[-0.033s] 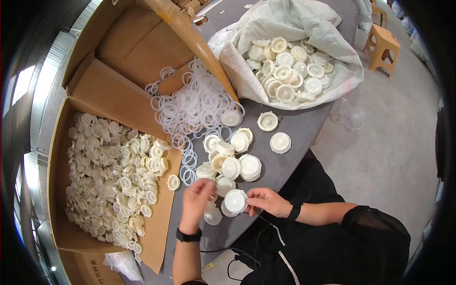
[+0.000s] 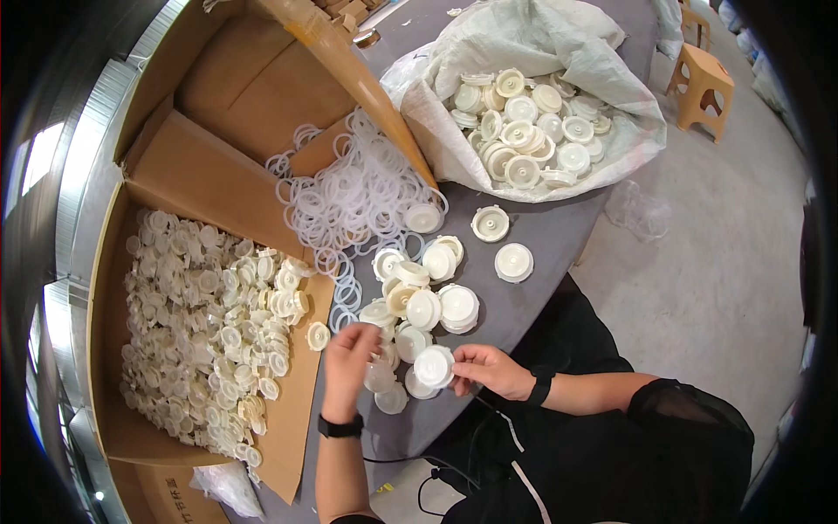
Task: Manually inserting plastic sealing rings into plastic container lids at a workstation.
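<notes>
My right hand (image 2: 491, 370) pinches a round off-white plastic lid (image 2: 434, 367) by its right edge, above the grey table. Left of it, my left hand (image 2: 349, 354) hovers beside a heap of similar lids. Its fingers are bent downward and slightly blurred, so whatever lies between them, if anything, does not show. Among the heaped lids, a stack (image 2: 459, 307) stands at the right and a loose lid (image 2: 391, 398) lies nearest me. Translucent ring gaskets (image 2: 358, 188) are piled beyond the heap, some trailing toward my left hand.
At the left, an opened cardboard box (image 2: 205, 148) holds many small off-white caps (image 2: 192, 332). A white woven sack (image 2: 559, 44) full of lids lies at the far side. Single lids (image 2: 514, 262) sit on the table (image 2: 546, 231). A tan stool (image 2: 701, 87) stands on the floor.
My left hand has shifted a little to the left and away from the held lid. My right hand keeps its pinch on the lid, almost unmoved.
</notes>
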The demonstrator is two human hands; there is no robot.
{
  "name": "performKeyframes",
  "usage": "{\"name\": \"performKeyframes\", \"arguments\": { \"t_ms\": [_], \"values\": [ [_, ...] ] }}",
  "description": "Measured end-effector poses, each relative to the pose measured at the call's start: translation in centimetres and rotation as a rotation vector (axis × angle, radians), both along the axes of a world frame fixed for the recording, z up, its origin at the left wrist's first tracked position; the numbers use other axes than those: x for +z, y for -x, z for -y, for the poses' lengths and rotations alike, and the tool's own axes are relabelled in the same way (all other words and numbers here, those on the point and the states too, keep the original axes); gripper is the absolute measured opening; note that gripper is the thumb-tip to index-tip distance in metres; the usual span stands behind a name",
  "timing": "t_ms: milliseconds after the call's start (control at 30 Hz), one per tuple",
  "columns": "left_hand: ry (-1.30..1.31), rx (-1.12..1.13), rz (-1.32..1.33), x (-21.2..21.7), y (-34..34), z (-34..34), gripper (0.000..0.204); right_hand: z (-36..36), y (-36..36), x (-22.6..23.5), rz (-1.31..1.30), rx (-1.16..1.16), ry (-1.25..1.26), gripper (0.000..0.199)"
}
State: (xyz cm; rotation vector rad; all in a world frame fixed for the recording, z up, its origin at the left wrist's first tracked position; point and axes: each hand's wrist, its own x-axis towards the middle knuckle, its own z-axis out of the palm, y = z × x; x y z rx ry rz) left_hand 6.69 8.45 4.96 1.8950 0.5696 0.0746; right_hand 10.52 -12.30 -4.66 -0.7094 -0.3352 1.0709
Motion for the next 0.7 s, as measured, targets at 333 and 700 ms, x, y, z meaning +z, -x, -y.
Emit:
{"name": "performKeyframes", "arguments": {
  "t_ms": [333,700],
  "values": [
    [-0.885,0.102,-0.168,-6.7,0.0,-9.9,0.017,-0.3,-0.5,-0.2,0.046,0.028,0.057,0.014],
    [-0.278,0.445,0.319,-3.8,3.9,-6.1,0.007,0.0,-0.5,-0.2,-0.017,0.019,0.000,0.014]
  ]
}}
